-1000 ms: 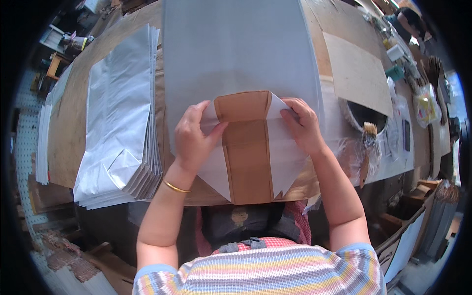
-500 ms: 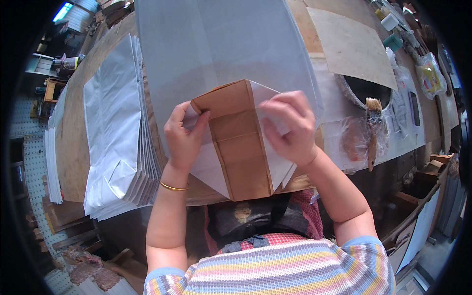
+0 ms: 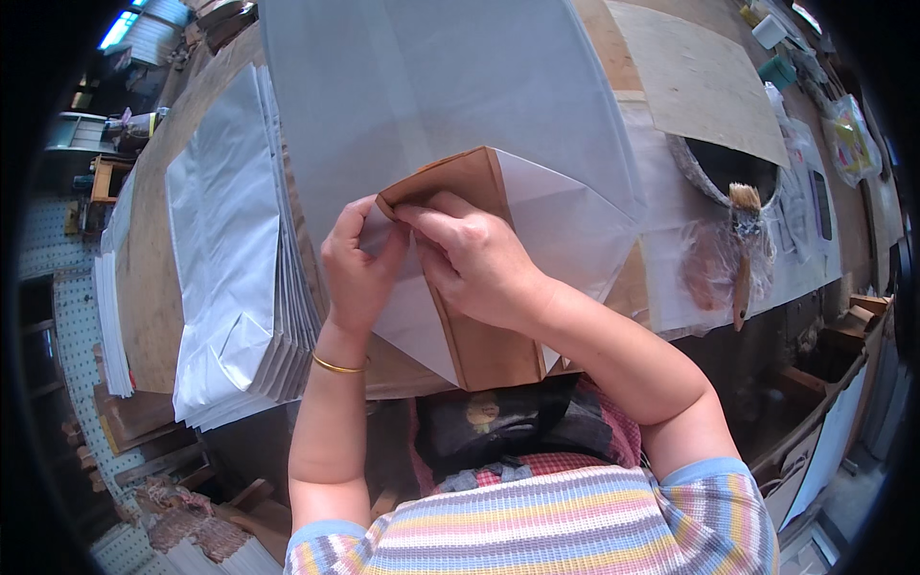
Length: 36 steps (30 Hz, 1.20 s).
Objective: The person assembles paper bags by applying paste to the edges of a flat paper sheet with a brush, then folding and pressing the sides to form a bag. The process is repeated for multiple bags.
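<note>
A large white paper bag (image 3: 460, 86) lies flat before me, its near end opened out into a folded bottom with a brown paper inside (image 3: 494, 359) and white triangular sides. My left hand (image 3: 359, 264) pinches the upper left corner of the brown fold between thumb and fingers. Reaching across the fold, my right hand (image 3: 479, 259) has its fingertips at that same corner, close against the left fingers. Its fingers are bent together on the brown paper edge; the thumb is partly hidden. Much of the brown middle strip is covered by the right hand and forearm.
A stack of folded white paper bags (image 3: 225, 240) lies at the left. On the right are a dark tub (image 3: 692, 171) partly covered by a tan sheet (image 3: 704, 86), and a brush (image 3: 743, 230) on clear plastic. Wooden bins (image 3: 800, 374) stand below the table's right edge.
My right hand has moved left from beside the white right side to the upper left corner of the brown fold. The left hand keeps its pinch there.
</note>
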{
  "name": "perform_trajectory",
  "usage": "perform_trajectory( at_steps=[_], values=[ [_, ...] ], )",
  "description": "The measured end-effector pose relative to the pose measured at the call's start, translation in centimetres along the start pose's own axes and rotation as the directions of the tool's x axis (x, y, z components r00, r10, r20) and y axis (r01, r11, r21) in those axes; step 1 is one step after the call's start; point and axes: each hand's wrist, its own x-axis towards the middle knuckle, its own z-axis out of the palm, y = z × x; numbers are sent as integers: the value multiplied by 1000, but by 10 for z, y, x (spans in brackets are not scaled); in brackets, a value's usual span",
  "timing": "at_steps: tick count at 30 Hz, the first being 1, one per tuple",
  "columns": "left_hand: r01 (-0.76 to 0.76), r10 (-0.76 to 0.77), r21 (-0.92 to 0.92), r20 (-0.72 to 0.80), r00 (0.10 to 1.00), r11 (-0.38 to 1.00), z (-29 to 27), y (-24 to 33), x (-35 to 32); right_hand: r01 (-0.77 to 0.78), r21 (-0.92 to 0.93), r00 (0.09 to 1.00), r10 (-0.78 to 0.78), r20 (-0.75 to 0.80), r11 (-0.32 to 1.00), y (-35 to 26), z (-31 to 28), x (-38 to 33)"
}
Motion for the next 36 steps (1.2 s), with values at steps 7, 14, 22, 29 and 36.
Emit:
perform_trajectory(
  at_steps=[7,14,22,29,36],
  values=[
    [-11,12,35,-40,999,999,6,1,-3,-18,-23,1000,19,21,1000,5,-2,2],
    [55,-52,-59,53,997,997,-2,7,2,-54,23,998,54,23,998,6,-4,3],
    [-94,93,18,64,994,995,-4,-2,1,-61,-27,998,62,27,998,2,-7,2],
    [-60,63,121,-19,998,991,5,3,1,3,-102,1000,-4,-11,995,1,-4,-1],
    [-75,75,93,-5,997,993,5,5,2,6,-69,1000,-6,5,998,2,-1,2]
  ],
)
